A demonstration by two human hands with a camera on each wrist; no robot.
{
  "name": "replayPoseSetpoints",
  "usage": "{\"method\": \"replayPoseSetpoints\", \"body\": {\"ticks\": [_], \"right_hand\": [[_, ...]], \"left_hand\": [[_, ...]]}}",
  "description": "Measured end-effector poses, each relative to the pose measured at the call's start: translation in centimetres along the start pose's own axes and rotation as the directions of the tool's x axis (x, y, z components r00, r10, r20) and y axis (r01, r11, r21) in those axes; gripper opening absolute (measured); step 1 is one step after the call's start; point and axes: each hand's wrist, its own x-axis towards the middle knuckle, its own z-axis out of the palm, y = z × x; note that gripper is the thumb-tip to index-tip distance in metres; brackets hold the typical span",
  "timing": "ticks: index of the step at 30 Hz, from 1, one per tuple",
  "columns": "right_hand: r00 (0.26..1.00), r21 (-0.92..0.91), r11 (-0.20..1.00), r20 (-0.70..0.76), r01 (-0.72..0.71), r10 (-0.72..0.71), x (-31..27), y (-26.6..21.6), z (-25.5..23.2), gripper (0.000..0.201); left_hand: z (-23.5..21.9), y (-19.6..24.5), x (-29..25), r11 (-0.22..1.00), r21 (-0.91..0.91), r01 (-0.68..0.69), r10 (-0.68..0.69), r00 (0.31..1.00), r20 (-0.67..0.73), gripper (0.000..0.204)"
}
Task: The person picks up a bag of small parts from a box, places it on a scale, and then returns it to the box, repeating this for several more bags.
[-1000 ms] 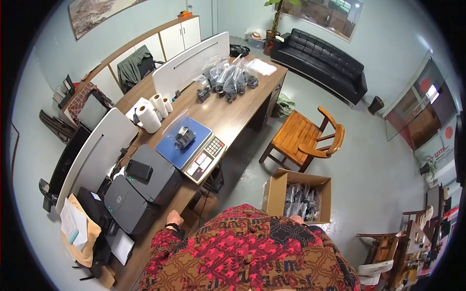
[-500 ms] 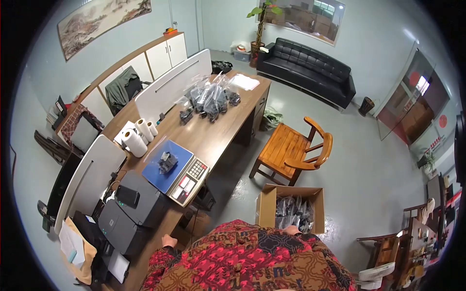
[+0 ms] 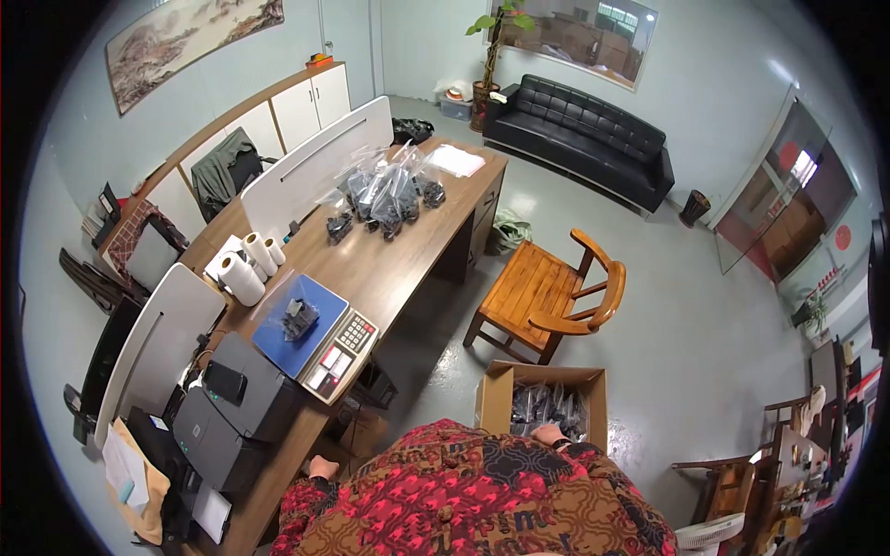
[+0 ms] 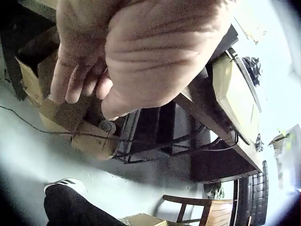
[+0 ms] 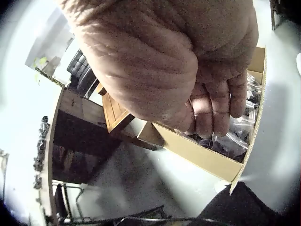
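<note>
Beside the desk's front edge hangs my left hand [image 3: 323, 468], fingers loosely bent and holding nothing; the left wrist view shows bare palm and fingers [image 4: 75, 87]. My right hand [image 3: 549, 433] is over the near side of an open cardboard box [image 3: 494, 400]. Its fingers [image 5: 218, 110] are relaxed and hold nothing, overlapping clear zip bags [image 5: 233, 141] of dark parts in the right wrist view. On the blue platform of a scale [image 3: 341, 360] sits one clear bag of dark parts [image 3: 298, 320]. Several similar bags [image 3: 389, 199] are heaped farther along the desk.
A wooden armchair [image 3: 542, 296] stands behind the box. The printer [image 3: 222, 417] and paper rolls [image 3: 243, 280] occupy the desk's left part, along white dividers [image 3: 315, 171]. A cable [image 4: 61, 133] and cartons [image 4: 94, 141] are under the desk. A black sofa [image 3: 579, 144] lines the wall.
The head view has shifted, so the desk and box appear farther left and slightly lower. The right hand has come into sight and reached forward over the box. The left hand stays empty.
</note>
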Motion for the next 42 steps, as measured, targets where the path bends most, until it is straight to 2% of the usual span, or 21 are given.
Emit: {"method": "replayPoseSetpoints", "body": {"ticks": [2,5,8,9,10,11,12,13,15,16,17,19,21,24,26,28,33,35,36,37,42], "right_hand": [[0.994,-0.044,0.999,0.105,-0.03,0.035,0.6,0.8,0.2,0.022],[0.998,-0.084,0.996,0.066,0.009,-0.004,0.2,0.6,0.4,0.022],[1.0,0.015,1.0,0.017,0.002,-0.003,-0.1,0.5,0.0,0.023],[1.0,0.088,0.996,-0.022,-0.006,0.008,-0.1,0.7,0.5,0.025],[1.0,-0.088,0.996,-0.001,0.03,-0.03,0.1,0.9,0.8,0.018],[0.992,-0.094,0.989,-0.038,0.114,-0.118,-0.6,0.6,0.1,0.016],[0.995,-0.048,0.996,-0.063,0.078,-0.081,-0.3,1.3,1.2,0.016],[0.995,0.003,0.999,-0.088,0.046,-0.045,0.4,1.9,2.4,0.016],[0.996,0.108,0.99,-0.016,-0.088,0.09,0.6,2.4,2.6,0.018],[0.996,0.152,0.987,-0.073,-0.042,0.054,0.7,2.8,3.1,0.017],[0.989,0.273,0.954,-0.041,-0.128,0.144,0.8,2.9,3.2,0.018],[0.981,0.128,0.984,-0.132,-0.122,0.139,0.8,3.2,4.0,0.019],[0.99,0.066,0.994,-0.106,-0.086,0.093,-0.6,2.1,2.7,0.02],[0.998,-0.172,0.983,0.005,-0.063,0.065,-1.3,0.9,2.1,0.018],[0.999,-0.145,0.989,0.0,-0.04,0.041,-1.3,0.4,3.2,0.018],[0.999,-0.136,0.989,0.001,-0.053,0.053,-0.7,0.1,4.7,0.017],[0.998,-0.14,0.988,-0.007,-0.062,0.062,-1.0,-1.0,4.2,0.016],[0.996,-0.059,0.994,0.007,-0.087,0.088,-0.4,-0.9,4.2,0.015],[0.991,0.006,0.993,-0.058,-0.119,0.12,-0.9,-1.8,3.2,0.014],[0.999,-0.116,0.992,-0.006,-0.053,0.053,-1.4,-2.4,2.1,0.014],[1.0,-0.127,0.992,-0.013,-0.008,0.007,-0.3,-3.0,0.8,0.017]], "left_hand": [[0.6,0.0,-0.3,0.999,0.032,-0.025,0.025,1.0,-0.01,0.044],[1.4,-0.2,-0.4,0.997,0.056,-0.047,0.046,0.999,0.014,0.047],[2.1,-1.4,-0.5,0.996,0.064,-0.06,0.057,0.998,0.038,0.048],[2.7,-2.6,0.1,0.991,0.13,-0.015,-0.004,0.99,0.14,0.042],[3.1,-3.0,1.0,0.979,0.206,0.009,-0.058,0.97,0.235,0.036],[3.1,-1.7,2.4,0.957,0.291,0.008,-0.106,0.941,0.321,0.032],[2.7,-1.3,2.2,0.958,0.286,0.001,-0.101,0.936,0.338,0.031],[2.3,-0.4,1.9,0.973,0.23,-0.003,-0.073,0.944,0.32,0.031],[1.4,1.5,1.8,0.988,0.149,-0.028,-0.017,0.956,0.294,0.031],[1.3,2.8,2.0,0.989,0.14,-0.043,0.002,0.96,0.28,0.031],[1.0,3.9,2.2,0.99,0.127,-0.061,0.025,0.963,0.268,0.031],[0.7,5.5,2.7,0.99,0.103,-0.097,0.069,0.966,0.248,0.031],[0.4,6.7,3.2,0.989,0.081,-0.127,0.104,0.966,0.237,0.031],[0.1,7.2,3.7,0.986,0.059,-0.154,0.137,0.965,0.223,0.031],[-0.1,7.2,3.8,0.984,0.055,-0.167,0.151,0.963,0.225,0.031],[-0.2,6.8,4.1,0.984,0.047,-0.169,0.154,0.961,0.228,0.031],[-0.5,4.3,4.5,0.989,0.027,-0.148,0.136,0.958,0.254,0.031],[-0.8,2.8,4.2,0.992,0.012,-0.127,0.119,0.955,0.273,0.031],[-0.8,2.0,4.1,0.993,0.004,-0.115,0.11,0.954,0.279,0.031],[-0.8,1.0,4.0,0.995,-0.009,-0.103,0.102,0.952,0.289,0.031],[-1.2,-1.1,3.2,0.993,-0.067,-0.098,0.114,0.946,0.303,0.031]]}}
